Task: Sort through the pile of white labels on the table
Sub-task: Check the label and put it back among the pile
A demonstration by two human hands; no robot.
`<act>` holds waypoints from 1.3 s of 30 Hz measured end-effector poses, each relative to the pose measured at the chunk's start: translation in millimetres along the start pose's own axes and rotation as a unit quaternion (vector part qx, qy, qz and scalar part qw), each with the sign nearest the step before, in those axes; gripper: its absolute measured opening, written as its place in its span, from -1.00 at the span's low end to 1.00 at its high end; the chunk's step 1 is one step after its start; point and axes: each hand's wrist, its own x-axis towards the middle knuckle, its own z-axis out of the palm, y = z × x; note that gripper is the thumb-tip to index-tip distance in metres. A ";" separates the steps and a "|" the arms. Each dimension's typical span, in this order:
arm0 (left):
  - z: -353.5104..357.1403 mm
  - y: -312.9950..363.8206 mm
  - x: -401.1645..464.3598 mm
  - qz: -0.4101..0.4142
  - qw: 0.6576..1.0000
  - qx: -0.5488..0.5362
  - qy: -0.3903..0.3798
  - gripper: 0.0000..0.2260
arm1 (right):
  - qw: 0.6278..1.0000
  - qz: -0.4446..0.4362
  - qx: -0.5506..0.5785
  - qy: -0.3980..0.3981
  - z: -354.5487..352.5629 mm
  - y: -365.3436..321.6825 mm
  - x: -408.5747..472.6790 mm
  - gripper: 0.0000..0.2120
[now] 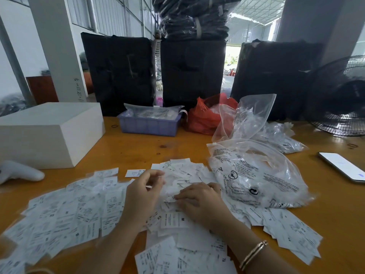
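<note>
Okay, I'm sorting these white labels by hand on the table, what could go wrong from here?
1. The standing fan faces the table from the far right; if it runs, loose white labels could scatter.
2. Labels reach the near table edge, so a sweep by the left hand or right hand may push some off.
3. The clear bag of labels lies on the pile, so sorted and unsorted could mix.

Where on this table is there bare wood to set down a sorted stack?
Bare wood lies between the white box, the purple tray and the far edge of the labels. Another patch runs near the phone, right of the big clear bag. The middle, where the left hand and right hand work, is crowded.
</note>
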 end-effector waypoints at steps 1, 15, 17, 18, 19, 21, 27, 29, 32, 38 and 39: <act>-0.2 0.4 -0.2 0.003 1.000 -0.001 -0.002 -0.88 | 1.000 0.006 0.021 0.003 -0.7 1.1 -0.2 -0.77; -0.2 2.8 -0.8 0.009 1.000 -0.017 0.001 -0.87 | 0.977 0.069 0.203 0.022 -11.6 -3.2 -4.8 -0.84; 0.0 3.1 -1.9 0.013 1.000 -0.021 -0.008 -0.86 | 0.953 0.102 0.274 0.083 -15.0 -2.4 -4.2 -0.82; 0.2 3.4 -2.2 0.014 1.000 -0.023 -0.014 -0.87 | 0.929 0.131 0.328 0.108 -17.2 -1.4 -3.2 -0.85; 0.6 3.6 -2.4 0.013 0.999 -0.026 -0.021 -0.87 | 0.901 0.161 0.384 0.123 -19.0 0.3 -2.5 -0.87; 1.3 4.4 -2.7 0.016 0.999 -0.030 -0.034 -0.87 | 0.846 0.199 0.475 0.135 -21.1 3.8 -1.6 -0.91; 2.5 6.0 -4.9 0.018 0.996 -0.047 -0.074 -0.87 | 0.778 0.186 0.584 0.138 -19.4 3.3 -0.9 -0.84; 2.9 6.9 -4.9 0.013 0.996 -0.049 -0.078 -0.89 | 0.793 0.169 0.570 0.135 -19.1 2.8 -1.6 -0.75; 4.1 7.5 -5.0 0.008 0.995 -0.059 -0.085 -0.91 | 0.815 0.139 0.543 0.145 -20.3 -0.5 -2.8 -0.66; 3.3 12.2 -5.7 -0.026 0.989 -0.120 -0.077 -0.64 | 0.803 0.139 0.562 0.142 -18.1 -4.1 -2.1 -0.60; 2.9 12.3 -5.7 -0.031 0.988 -0.129 -0.074 -0.63 | 0.796 0.138 0.573 0.137 -17.8 -3.8 -2.7 -0.58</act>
